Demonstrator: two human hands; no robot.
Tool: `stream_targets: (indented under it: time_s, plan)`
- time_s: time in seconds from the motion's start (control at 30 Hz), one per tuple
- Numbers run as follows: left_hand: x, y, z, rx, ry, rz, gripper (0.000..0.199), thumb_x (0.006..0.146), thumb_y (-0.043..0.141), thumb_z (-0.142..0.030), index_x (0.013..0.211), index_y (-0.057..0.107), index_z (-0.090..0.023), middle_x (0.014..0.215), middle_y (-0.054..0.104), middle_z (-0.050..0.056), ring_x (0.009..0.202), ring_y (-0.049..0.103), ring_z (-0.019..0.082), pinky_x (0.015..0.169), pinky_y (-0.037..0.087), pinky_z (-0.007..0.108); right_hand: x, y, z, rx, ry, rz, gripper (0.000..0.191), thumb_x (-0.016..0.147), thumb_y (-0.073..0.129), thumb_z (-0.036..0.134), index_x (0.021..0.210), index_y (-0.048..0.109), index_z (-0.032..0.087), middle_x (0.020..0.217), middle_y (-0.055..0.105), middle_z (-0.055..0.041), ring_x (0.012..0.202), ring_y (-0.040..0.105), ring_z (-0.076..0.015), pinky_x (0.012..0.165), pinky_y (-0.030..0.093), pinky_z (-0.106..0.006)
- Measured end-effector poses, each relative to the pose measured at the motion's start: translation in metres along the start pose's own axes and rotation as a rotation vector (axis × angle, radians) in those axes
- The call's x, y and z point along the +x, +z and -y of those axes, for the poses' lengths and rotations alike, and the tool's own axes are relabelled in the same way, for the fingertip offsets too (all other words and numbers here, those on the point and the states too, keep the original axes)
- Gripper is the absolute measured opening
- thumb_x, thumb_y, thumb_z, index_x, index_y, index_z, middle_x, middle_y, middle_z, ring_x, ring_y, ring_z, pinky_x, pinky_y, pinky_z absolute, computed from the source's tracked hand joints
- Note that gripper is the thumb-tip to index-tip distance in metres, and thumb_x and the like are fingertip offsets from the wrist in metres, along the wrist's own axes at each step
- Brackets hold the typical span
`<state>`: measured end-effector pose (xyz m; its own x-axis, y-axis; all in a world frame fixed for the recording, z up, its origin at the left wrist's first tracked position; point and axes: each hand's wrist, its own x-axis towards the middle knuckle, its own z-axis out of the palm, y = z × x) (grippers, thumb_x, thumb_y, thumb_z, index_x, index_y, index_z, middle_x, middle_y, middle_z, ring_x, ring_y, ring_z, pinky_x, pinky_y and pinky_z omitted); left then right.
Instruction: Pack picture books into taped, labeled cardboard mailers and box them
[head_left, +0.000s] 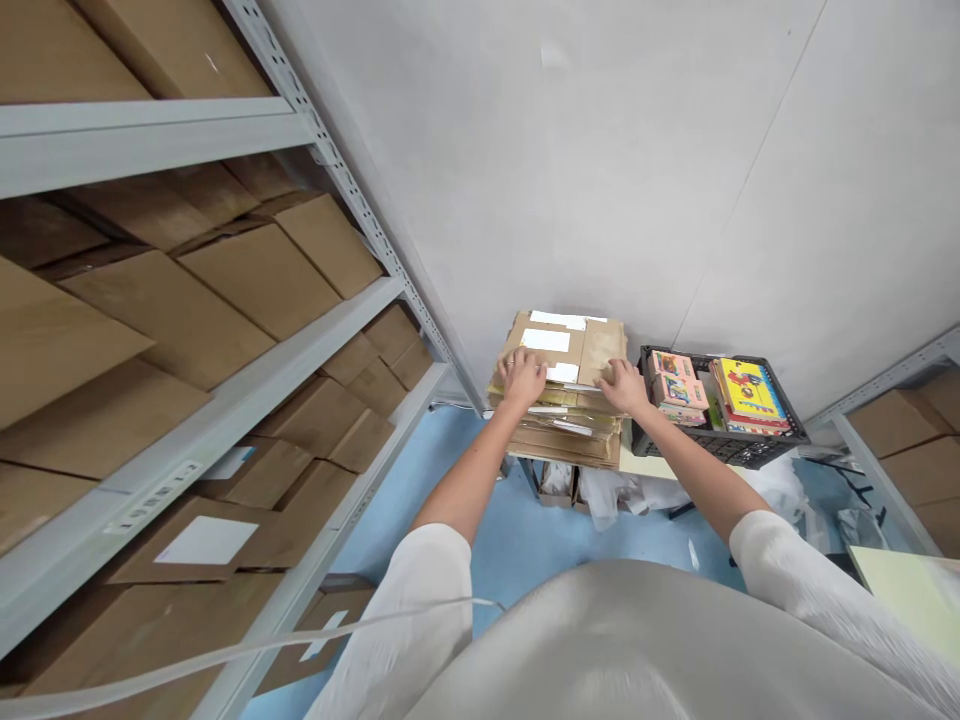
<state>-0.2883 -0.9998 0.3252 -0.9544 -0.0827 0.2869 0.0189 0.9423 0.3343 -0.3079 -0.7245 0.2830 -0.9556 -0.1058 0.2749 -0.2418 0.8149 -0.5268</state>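
Note:
A stack of flattened cardboard boxes (600, 345), several with white labels, lies against the wall. My left hand (523, 376) rests on the left part of the stack, fingers spread and bent over the upper cardboard. On the right side, my right hand (622, 387) touches the near edge of the upper sheets, its fingers apart. Neither hand lifts anything. Below my hands the cardboard layers show uneven edges with pale strips between them. The undersides of my fingers are hidden.
Right of the stack stands a black plastic crate (750, 453) with pink boxes (679, 388) and colourful books (748, 388). Grey metal shelving (330, 340) full of cartons runs along my left. Another carton shelf (877, 470) stands right. A white cable (247, 648) crosses low left.

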Motion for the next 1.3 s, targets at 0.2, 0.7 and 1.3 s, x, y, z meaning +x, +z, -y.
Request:
stream_targets:
  time_s: [0.2, 0.7, 1.3]
  plan:
    - [0.013, -0.001, 0.006, 0.018, -0.107, 0.03, 0.044, 0.104, 0.056, -0.037, 0.144, 0.065, -0.021, 0.167, 0.048, 0.021, 0.155, 0.042, 0.042, 0.126, 0.033, 0.067, 0.001, 0.002, -0.001, 0.006, 0.008, -0.003, 0.056, 0.091, 0.078, 0.046, 0.142, 0.066, 0.025, 0.145, 0.065, -0.0161, 0.129, 0.06, -0.0406, 0.112, 0.048, -0.055]
    - [0.0, -0.021, -0.01, -0.067, -0.138, -0.018, 0.06, 0.094, 0.074, -0.052, 0.148, 0.066, -0.025, 0.176, 0.038, 0.015, 0.155, 0.037, 0.047, 0.121, 0.041, 0.063, 0.024, -0.008, -0.022, 0.373, 0.325, -0.241, 0.042, 0.078, 0.071, 0.04, 0.115, 0.074, 0.022, 0.114, 0.08, -0.0107, 0.108, 0.072, -0.0307, 0.104, 0.057, -0.044]
    - [-0.02, 0.008, -0.113, -0.225, 0.122, -0.128, 0.032, 0.099, 0.066, -0.032, 0.13, 0.074, -0.027, 0.167, 0.051, 0.012, 0.151, 0.044, 0.043, 0.118, 0.044, 0.061, -0.058, -0.101, -0.085, 0.384, 0.347, -0.441, 0.048, 0.079, 0.065, 0.038, 0.122, 0.074, 0.02, 0.123, 0.078, -0.0124, 0.099, 0.07, -0.028, 0.096, 0.056, -0.042]
